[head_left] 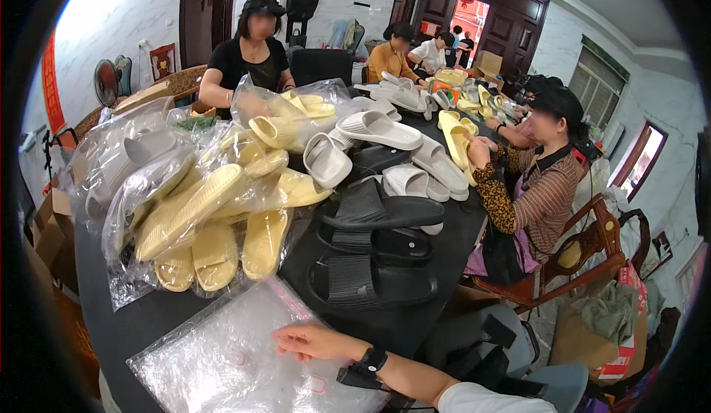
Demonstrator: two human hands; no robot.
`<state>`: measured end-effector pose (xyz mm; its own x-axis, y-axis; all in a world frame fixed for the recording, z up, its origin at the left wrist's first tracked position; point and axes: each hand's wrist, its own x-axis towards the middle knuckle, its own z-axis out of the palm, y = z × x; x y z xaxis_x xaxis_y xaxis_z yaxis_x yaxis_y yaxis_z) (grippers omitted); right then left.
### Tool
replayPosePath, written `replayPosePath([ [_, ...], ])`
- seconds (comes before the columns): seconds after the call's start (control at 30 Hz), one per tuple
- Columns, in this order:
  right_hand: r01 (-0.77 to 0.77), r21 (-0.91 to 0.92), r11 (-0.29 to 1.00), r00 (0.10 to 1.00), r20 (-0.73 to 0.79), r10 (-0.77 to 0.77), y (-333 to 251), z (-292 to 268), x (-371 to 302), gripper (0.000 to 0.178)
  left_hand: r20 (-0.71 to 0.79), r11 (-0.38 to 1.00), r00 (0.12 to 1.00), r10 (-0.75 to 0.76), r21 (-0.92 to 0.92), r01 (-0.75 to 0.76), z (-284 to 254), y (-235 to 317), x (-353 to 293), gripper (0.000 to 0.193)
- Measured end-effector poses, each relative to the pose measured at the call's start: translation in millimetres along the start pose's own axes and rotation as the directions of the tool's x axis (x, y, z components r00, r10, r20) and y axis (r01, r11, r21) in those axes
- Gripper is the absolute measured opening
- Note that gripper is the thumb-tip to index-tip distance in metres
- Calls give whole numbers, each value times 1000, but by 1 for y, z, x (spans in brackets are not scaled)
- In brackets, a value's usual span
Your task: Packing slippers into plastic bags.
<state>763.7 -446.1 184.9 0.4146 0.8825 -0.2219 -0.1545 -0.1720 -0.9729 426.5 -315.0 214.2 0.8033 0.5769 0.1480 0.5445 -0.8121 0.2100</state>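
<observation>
My right hand (pixel 315 341), a black band on its wrist, reaches in from the lower right over a stack of clear plastic bags (pixel 215 342) at the near table edge. Its fingers are loosely bent and apart, with nothing visible in them. My left hand is out of view. Just beyond the bags lie black ribbed slippers (pixel 370 280), in a small stack. To their left, yellow slippers (pixel 196 209) are heaped in clear bags. Grey slippers (pixel 378 130) lie loose behind the black ones, and bagged grey slippers (pixel 137 157) are at the far left.
A black-topped table (pixel 296 276) runs away from me. Across it stands a person in black (pixel 248 57); on the right a seated person (pixel 537 183) handles a yellow slipper (pixel 455 139). A wooden chair (pixel 585 257) and cardboard box (pixel 592 331) stand at the right.
</observation>
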Motion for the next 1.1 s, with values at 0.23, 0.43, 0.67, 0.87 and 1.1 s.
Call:
replayPosePath([
  [0.23,77,-7,997,997,2,-77,2,6,0,39,-65,998,997,51,33,-49,2,-3,-4,47],
  [0.43,87,10,996,995,-40,-87,9,-2,2,31,-188,991,974,122,70,-111,16,6,0,43],
  [0.67,231,32,972,969,-97,-227,6,-3,5,26,-212,982,963,166,121,-143,16,10,-5,46],
  [0.87,260,35,965,963,-81,-256,13,-7,7,25,-255,981,948,188,84,-172,21,10,-10,46],
  [1.1,208,120,971,978,0,-210,12,-6,17,22,-226,990,966,124,94,-105,24,-12,-9,44],
])
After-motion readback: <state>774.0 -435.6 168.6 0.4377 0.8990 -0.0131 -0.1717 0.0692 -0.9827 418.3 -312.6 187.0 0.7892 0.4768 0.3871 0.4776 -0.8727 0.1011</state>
